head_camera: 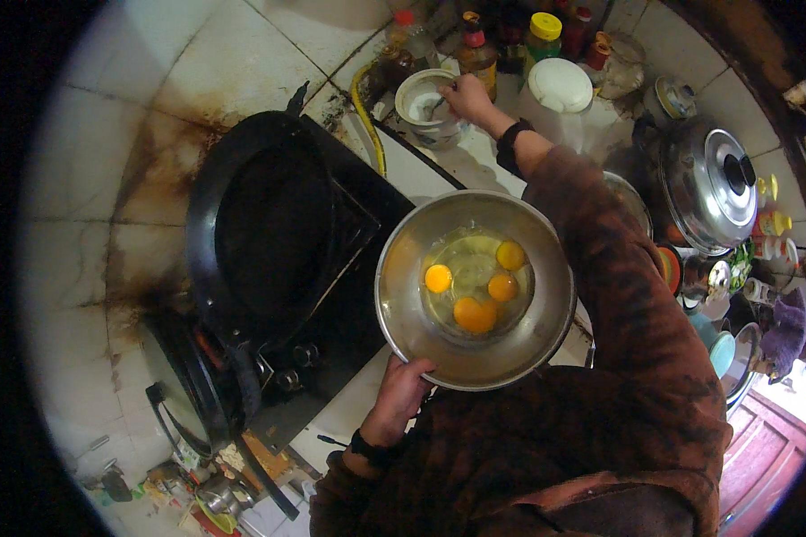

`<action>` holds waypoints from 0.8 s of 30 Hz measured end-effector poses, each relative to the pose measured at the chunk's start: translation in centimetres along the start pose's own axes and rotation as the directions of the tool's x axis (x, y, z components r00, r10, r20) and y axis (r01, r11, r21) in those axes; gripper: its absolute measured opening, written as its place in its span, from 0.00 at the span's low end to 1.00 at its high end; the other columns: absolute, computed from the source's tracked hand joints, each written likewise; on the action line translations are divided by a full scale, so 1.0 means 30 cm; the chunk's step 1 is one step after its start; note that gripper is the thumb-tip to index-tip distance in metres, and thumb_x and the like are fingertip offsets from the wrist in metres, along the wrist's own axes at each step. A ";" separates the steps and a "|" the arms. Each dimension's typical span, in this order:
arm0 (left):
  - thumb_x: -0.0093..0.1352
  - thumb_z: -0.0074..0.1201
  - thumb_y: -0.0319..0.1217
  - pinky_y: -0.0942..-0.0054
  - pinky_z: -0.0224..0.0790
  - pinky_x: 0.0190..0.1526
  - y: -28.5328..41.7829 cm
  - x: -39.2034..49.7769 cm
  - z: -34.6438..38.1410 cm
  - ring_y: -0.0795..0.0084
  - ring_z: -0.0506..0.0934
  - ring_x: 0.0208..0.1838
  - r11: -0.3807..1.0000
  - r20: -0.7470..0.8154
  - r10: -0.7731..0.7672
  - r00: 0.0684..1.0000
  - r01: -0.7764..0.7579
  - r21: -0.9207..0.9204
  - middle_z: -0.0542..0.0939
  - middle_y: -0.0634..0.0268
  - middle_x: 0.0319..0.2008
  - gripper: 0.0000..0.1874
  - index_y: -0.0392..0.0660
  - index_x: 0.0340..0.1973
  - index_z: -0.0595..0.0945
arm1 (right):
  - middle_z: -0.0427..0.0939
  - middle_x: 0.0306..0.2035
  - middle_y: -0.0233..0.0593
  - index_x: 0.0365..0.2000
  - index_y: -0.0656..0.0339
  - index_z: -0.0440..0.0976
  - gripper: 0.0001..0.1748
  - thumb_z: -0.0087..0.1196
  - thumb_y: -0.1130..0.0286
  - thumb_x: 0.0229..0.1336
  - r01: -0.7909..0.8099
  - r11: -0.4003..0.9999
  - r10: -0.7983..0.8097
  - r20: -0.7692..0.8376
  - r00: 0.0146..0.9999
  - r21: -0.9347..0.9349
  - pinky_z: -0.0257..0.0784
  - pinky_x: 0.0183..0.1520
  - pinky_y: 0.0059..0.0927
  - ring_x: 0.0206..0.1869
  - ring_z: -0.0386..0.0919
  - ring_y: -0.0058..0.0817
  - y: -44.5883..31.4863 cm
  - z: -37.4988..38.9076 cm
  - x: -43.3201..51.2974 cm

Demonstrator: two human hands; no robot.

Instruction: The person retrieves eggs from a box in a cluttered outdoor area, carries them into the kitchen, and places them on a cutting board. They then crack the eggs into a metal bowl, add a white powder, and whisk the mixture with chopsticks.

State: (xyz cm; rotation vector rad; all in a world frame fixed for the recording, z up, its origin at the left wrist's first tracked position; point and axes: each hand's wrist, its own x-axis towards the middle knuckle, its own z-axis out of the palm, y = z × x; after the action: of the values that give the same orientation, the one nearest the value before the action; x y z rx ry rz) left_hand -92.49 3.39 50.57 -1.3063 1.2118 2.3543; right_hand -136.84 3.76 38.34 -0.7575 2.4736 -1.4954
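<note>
My left hand [403, 393] grips the near rim of a wide metal bowl [470, 362], thumb over the edge. Inside lie several raw egg yolks [475, 314] in clear egg white. Up at the counter's back, my right hand [469, 101] reaches over a small open ceramic jar [436, 131]. Its fingers pinch what seems to be a small spoon whose end is in the white contents. Left of the bowl, a black wok [269, 215] rests on a black gas stove [342, 315].
Behind the jar stand a brown sauce bottle [480, 60], a yellow-capped jar [545, 30] and a white-lidded container [559, 87]. A yellow hose [369, 127] runs beside the stove. A lidded metal pot [708, 188] is at right. Another pan [181, 382] leans lower left.
</note>
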 end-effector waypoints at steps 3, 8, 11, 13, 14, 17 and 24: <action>0.58 0.43 0.19 0.67 0.72 0.44 0.012 0.008 0.002 0.63 0.75 0.46 0.999 -0.005 -0.022 1.000 0.023 0.047 0.74 0.58 0.46 0.22 0.37 0.51 0.68 | 0.74 0.12 0.41 0.18 0.69 0.73 0.17 0.51 0.65 0.54 -0.013 0.997 0.012 0.012 1.000 0.075 0.70 0.20 0.30 0.15 0.75 0.27 -0.026 -0.014 -0.027; 0.58 0.44 0.20 0.65 0.72 0.43 0.017 0.006 0.017 0.62 0.75 0.46 1.000 -0.031 -0.021 0.999 0.022 0.022 0.74 0.57 0.45 0.23 0.38 0.51 0.68 | 0.75 0.14 0.41 0.22 0.70 0.73 0.14 0.50 0.68 0.54 -0.125 0.938 0.149 -0.051 0.988 0.323 0.70 0.20 0.28 0.15 0.75 0.27 -0.047 -0.049 -0.064; 0.58 0.46 0.20 0.64 0.70 0.44 0.013 0.005 0.017 0.63 0.74 0.46 1.000 -0.040 -0.017 0.999 0.017 0.005 0.74 0.57 0.45 0.23 0.38 0.50 0.68 | 0.75 0.13 0.40 0.19 0.69 0.74 0.14 0.50 0.68 0.53 -0.105 0.948 0.155 -0.146 0.977 0.300 0.72 0.22 0.30 0.16 0.76 0.27 -0.037 -0.068 -0.073; 0.57 0.46 0.20 0.65 0.69 0.45 0.007 0.007 0.009 0.63 0.74 0.46 1.000 -0.008 0.007 1.000 -0.007 -0.029 0.74 0.57 0.46 0.23 0.38 0.50 0.68 | 0.75 0.15 0.41 0.22 0.71 0.73 0.13 0.50 0.69 0.55 -0.120 0.917 0.181 -0.129 0.975 0.381 0.71 0.20 0.27 0.16 0.75 0.26 -0.029 -0.080 -0.077; 0.57 0.46 0.21 0.64 0.70 0.45 0.003 0.008 0.003 0.63 0.74 0.46 1.000 -0.013 -0.015 1.000 0.015 0.003 0.74 0.57 0.45 0.24 0.38 0.51 0.68 | 0.75 0.15 0.42 0.23 0.73 0.72 0.13 0.50 0.70 0.55 -0.135 0.894 0.203 -0.118 0.972 0.427 0.70 0.19 0.26 0.16 0.75 0.26 -0.027 -0.087 -0.080; 0.56 0.46 0.22 0.63 0.72 0.45 -0.011 0.019 -0.014 0.63 0.74 0.46 0.999 0.032 0.024 0.999 -0.025 0.022 0.74 0.58 0.44 0.24 0.38 0.51 0.67 | 0.75 0.15 0.41 0.23 0.73 0.72 0.13 0.49 0.70 0.56 -0.057 0.966 0.114 -0.222 0.968 0.251 0.71 0.19 0.25 0.16 0.75 0.25 -0.026 -0.105 -0.097; 0.56 0.48 0.21 0.65 0.68 0.48 -0.018 0.012 -0.036 0.63 0.73 0.48 0.997 0.062 0.076 0.995 -0.075 -0.025 0.74 0.58 0.46 0.25 0.36 0.51 0.68 | 0.76 0.19 0.44 0.27 0.70 0.73 0.11 0.50 0.69 0.55 0.081 0.986 -0.058 -0.156 0.986 0.146 0.71 0.25 0.30 0.20 0.75 0.30 -0.048 -0.115 -0.151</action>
State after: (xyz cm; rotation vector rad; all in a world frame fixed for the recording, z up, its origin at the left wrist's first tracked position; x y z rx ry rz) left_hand -91.76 2.86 49.68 -1.2036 1.2405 2.4489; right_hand -133.75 8.18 40.70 -0.7348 2.4237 -1.8061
